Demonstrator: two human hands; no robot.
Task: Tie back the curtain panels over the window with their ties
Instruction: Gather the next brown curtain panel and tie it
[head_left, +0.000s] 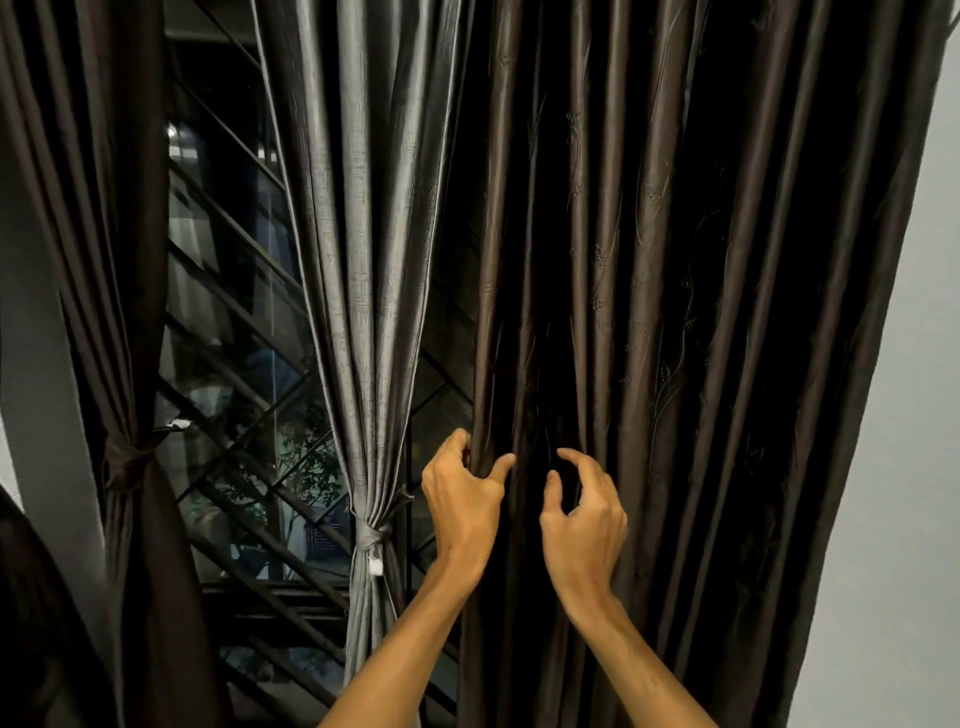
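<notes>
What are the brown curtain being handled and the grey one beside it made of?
Brown curtain: seemingly a satin-like woven fabric, glossy along its folds, with a faint raised vine pattern. Grey curtain: a similar sheeny cloth, perhaps synthetic, showing a fine slubbed, crosshatched texture. The exact fibre cannot be told.

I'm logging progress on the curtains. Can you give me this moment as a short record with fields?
tied panels: left brown panel; grey panel
untied panel: right brown panel, hanging loose
left hand: grip on that panel's left edge folds
right hand: fingers curled at the folds, closure unclear
window: dark glass, diagonal grille
</notes>
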